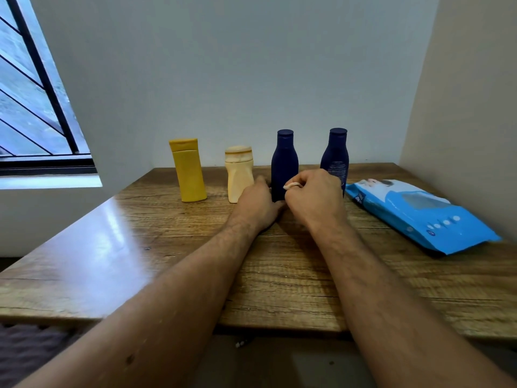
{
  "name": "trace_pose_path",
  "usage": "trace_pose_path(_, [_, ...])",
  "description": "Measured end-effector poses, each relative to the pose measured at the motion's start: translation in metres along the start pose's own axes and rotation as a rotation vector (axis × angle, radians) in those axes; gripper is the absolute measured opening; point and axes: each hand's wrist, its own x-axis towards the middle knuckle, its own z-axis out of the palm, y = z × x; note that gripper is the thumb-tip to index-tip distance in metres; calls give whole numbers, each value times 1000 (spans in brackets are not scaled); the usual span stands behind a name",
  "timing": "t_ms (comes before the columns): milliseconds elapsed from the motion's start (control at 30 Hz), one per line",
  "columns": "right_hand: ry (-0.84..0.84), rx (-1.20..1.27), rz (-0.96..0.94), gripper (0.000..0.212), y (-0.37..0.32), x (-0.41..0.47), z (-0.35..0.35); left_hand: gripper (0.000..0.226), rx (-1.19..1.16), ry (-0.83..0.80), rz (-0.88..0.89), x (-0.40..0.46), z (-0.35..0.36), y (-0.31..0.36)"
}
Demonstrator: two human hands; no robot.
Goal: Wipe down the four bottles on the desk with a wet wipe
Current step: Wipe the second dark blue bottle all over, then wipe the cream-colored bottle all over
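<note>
Four bottles stand in a row at the back of the wooden desk (167, 264): a yellow bottle (188, 170), a cream bottle (239, 172), a dark blue bottle (284, 161) and a second dark blue bottle (335, 155). My left hand (258, 204) wraps the lower left side of the first dark blue bottle. My right hand (316, 200) is closed just to its right, pinching a small white wet wipe (292, 186) against the bottle's lower part. The bottle's base is hidden behind both hands.
A blue pack of wet wipes (419, 214) lies on the desk at the right, near a beige side wall. A window (33, 107) with black bars is at the left. The back wall runs right behind the bottles.
</note>
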Motion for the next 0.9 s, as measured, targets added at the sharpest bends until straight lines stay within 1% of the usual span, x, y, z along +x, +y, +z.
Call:
trace_pose_path(200, [-28, 28, -78, 17, -4, -7, 2, 42, 19, 29, -17, -16, -5, -2])
trace_pose_path(367, [-42, 25, -86, 19, -5, -6, 8, 28, -31, 173, -62, -24, -12, -5])
trace_pose_path(433, [-46, 16, -80, 18, -5, -5, 10, 28, -47, 227, -64, -26, -14, -7])
trace_pose_path(500, [-51, 10, -79, 17, -3, -4, 11, 28, -58, 248, -45, -27, -15, -7])
trace_pose_path(600, [-52, 14, -78, 17, -3, -4, 11, 32, -79, 229, -32, -26, -14, -6])
trace_pose_path(767, [-16, 44, -40, 19, 0, -1, 7, 55, -40, 96, -35, -18, -9, 1])
trace_pose_path(833, [-6, 54, -24, 19, 2, 1, 7, 52, -17, 72, -27, -14, -8, 3])
trace_pose_path(900, [10, 59, -16, 19, 3, 3, 8, 40, 27, 62, 5, -10, -7, 3])
